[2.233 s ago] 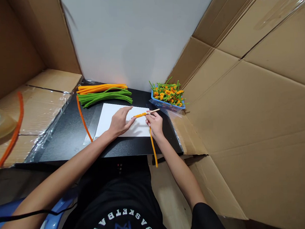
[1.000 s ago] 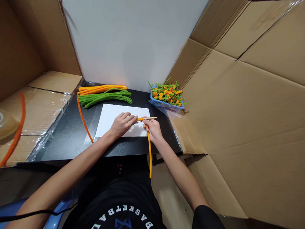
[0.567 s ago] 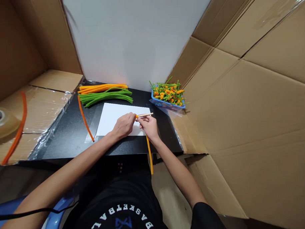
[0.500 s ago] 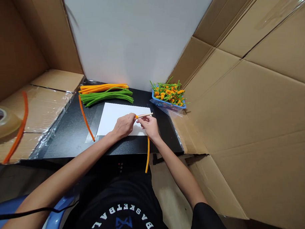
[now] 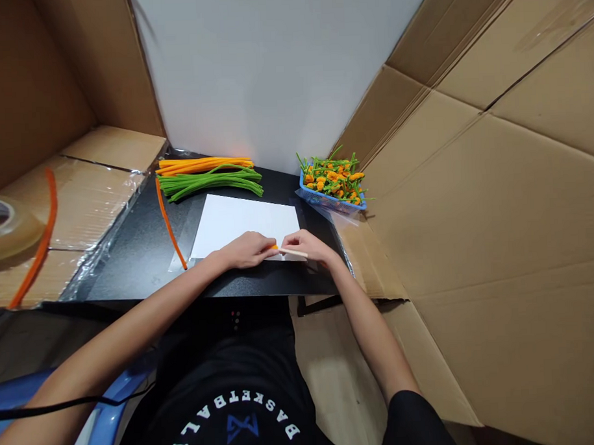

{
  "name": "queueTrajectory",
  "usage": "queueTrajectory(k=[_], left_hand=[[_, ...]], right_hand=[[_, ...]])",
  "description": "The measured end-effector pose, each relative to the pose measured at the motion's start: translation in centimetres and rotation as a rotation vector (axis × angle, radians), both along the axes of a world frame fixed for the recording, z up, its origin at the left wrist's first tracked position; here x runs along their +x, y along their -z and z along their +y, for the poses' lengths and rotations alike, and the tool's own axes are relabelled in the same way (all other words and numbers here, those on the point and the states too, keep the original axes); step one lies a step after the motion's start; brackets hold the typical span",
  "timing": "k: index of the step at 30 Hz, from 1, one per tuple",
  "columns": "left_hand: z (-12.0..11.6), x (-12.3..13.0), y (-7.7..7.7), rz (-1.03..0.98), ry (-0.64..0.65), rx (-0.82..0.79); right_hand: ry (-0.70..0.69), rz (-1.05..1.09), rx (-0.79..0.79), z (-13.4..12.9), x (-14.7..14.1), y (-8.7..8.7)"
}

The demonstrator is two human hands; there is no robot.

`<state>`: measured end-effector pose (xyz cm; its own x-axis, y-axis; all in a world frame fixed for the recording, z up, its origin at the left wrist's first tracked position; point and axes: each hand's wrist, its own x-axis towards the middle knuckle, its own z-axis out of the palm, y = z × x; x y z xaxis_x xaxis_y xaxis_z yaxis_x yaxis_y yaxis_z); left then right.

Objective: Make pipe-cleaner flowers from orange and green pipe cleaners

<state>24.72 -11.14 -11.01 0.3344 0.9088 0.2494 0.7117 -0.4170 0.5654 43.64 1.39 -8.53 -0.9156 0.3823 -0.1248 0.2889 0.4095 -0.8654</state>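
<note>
Clock bearings are from the hands, with 12 o'clock toward the wall.

1. Brown corrugated cardboard flaps fill 1 to 5 o'clock. A brown cardboard box wall stands at 10 o'clock.
2. A white flat wall panel stands at 12.
3. A black flat bench lies under the hands.
4. A white rectangular paper sheet lies on the bench, its near edge under the hands.
5. A blue plastic basket sits at 1 o'clock, holding a heap of green-stemmed orange pipe-cleaner flowers.
6. A bundle of green pipe cleaners lies at 11 o'clock, just below a bundle of orange pipe cleaners.
7. A loose orange pipe cleaner lies on the bench at 10 o'clock, beside the paper.
8. Farther out at 9 o'clock, on the cardboard, are a second orange pipe cleaner and a clear tape roll.
9. Left hand: closed, fingertips on a small orange pipe-cleaner coil.
10. Right hand: closed on a thin wooden stick, which runs from the coil, over the paper's near edge.
</note>
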Motion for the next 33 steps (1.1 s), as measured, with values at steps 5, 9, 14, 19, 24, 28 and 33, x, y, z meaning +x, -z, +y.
queueTrajectory(k=[5,9,14,19,24,28,33], left_hand=[[0.1,1.4,0.3,0.386,0.06,0.017],[0.5,1.5,0.6,0.507,-0.12,-0.029],[0.7,1.3,0.6,0.48,-0.301,-0.12],[0.9,0.9,0.7,0.264,-0.427,-0.132],[1.1,0.4,1.0,-0.03,-0.335,-0.12],[1.0,0.2,0.6,-0.19,-0.232,-0.089],[0.9,-1.2,0.2,-0.076,-0.175,-0.061]], right_hand=[[-0.05,-0.212,-0.082,0.5,0.6,-2.1],[0.133,-0.168,0.048,-1.3,0.3,-3.4],[0.241,-0.081,0.261,-3.8,-0.6,-2.8],[0.401,0.089,0.151,-4.5,-0.7,-0.2],[0.425,0.108,0.126,-3.3,-0.5,1.4],[0.38,0.011,-0.065,-1.9,-1.1,1.4],[0.235,-0.059,-0.075,0.0,-2.4,0.2]])
